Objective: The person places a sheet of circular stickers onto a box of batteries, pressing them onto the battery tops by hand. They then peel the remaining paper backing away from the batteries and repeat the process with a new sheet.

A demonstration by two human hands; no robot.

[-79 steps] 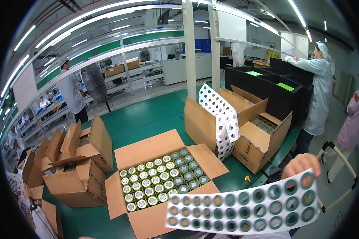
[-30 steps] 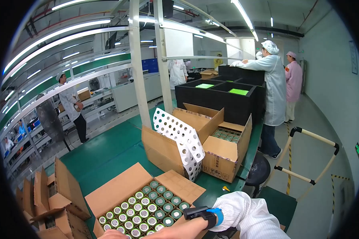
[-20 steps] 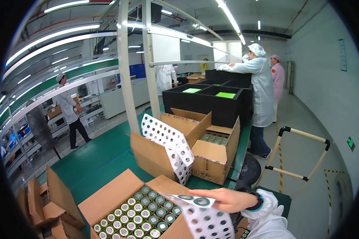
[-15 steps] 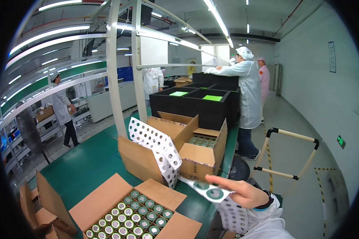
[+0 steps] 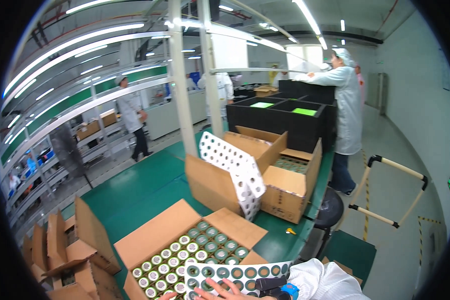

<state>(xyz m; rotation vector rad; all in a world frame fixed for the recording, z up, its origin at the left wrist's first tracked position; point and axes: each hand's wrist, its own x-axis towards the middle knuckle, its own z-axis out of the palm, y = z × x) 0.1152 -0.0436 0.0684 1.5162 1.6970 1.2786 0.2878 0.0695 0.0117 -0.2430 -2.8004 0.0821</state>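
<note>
My right hand (image 5: 225,291) is at the bottom edge, fingers spread over a white sheet of green ring stickers (image 5: 250,271). The sheet overlaps the near right part of an open cardboard box (image 5: 155,232) packed with upright cylindrical battery cells (image 5: 177,255). Some cell tops carry green rings; others show pale metal with bright green rims. Round holes in the sheet let brown show through. Only a bit of my left hand (image 5: 168,296) peeks in at the bottom edge beside the sheet, its other fingers out of view. A dark band with a blue part is on my right wrist.
Farther along the green table (image 5: 135,180), a perforated white sheet (image 5: 230,160) leans in an open carton (image 5: 212,187), beside another carton of cells (image 5: 285,192). Black bins (image 5: 280,127) stand behind. Folded cartons (image 5: 80,245) crowd the left. A co-worker (image 5: 347,100) leans on the bins; a stool (image 5: 330,207) stands right.
The view has swung left. My right hand has come from the table's right side, where it held a sticker strip, to the box, and the sticker sheet now overlaps the cells. Part of my left hand has appeared.
</note>
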